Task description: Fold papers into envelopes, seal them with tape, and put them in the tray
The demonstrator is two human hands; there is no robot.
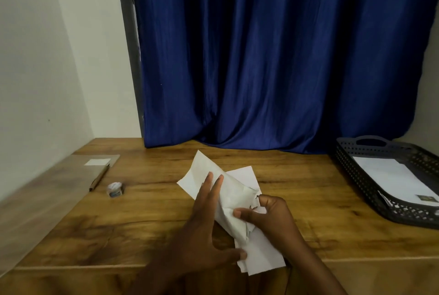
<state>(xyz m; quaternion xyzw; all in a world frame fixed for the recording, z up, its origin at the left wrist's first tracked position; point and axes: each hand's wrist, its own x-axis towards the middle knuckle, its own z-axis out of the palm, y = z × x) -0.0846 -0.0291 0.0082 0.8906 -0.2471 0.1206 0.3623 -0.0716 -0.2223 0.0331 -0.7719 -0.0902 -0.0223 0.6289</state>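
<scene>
A folded white paper [228, 190] is lifted at a slant over the wooden table [147, 218]. My left hand [206, 223] lies on it with straight, spread fingers, its thumb at the paper's lower edge. My right hand [268, 214] pinches the paper's right edge between thumb and curled fingers. More white sheets [261, 259] lie flat underneath, near the table's front edge. A small roll of tape [115, 189] stands on the table to the left. A dark perforated tray [356, 176] at the right holds white envelopes [392, 176].
A pen [99, 177] and a small white card [97, 162] lie on a lighter board at the far left. A blue curtain [273, 57] hangs behind the table, its hem resting on the back edge. White walls close the left side.
</scene>
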